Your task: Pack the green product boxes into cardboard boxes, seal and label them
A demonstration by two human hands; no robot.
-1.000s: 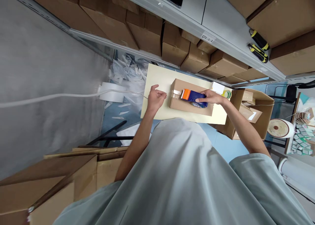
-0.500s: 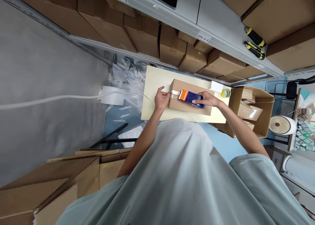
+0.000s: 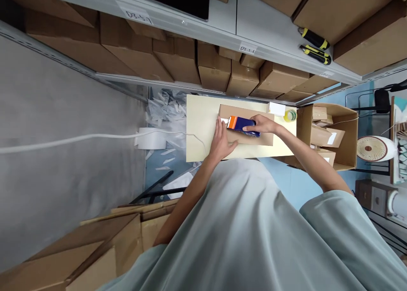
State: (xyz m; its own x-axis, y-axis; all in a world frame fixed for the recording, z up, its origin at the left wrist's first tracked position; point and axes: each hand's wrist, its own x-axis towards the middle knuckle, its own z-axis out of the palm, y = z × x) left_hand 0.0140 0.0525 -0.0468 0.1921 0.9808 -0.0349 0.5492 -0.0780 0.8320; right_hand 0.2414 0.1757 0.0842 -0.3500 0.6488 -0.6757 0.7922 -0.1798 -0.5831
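Currently both hands are at a brown cardboard box [image 3: 246, 113], which lies lengthwise on the pale yellow table [image 3: 202, 113]. The right hand [image 3: 261, 124] is closed around the rear part of a dark blue tape dispenser [image 3: 242, 125], thumb on the near side and fingers over the far side. The dispenser's orange front end points left, over the top of the box, close to the left hand's fingers. The left hand [image 3: 220, 143] grips nothing: it lies flat at the box's left end, fingers extended and close together, thumb spread away toward the near edge. Whether tape runs beneath those fingers is too small to tell. Just beyond the box's far right corner sit a small white box [image 3: 277, 109] and a yellow-green tape roll [image 3: 290, 115]. To the table's right, an open carton [image 3: 303, 123] holds several smaller packages [image 3: 321, 136]. Two yellow-and-black cutters [image 3: 315, 46] rest on the shelf [image 3: 269, 32] above, and a white cord [image 3: 95, 139] reaches the table from the left.
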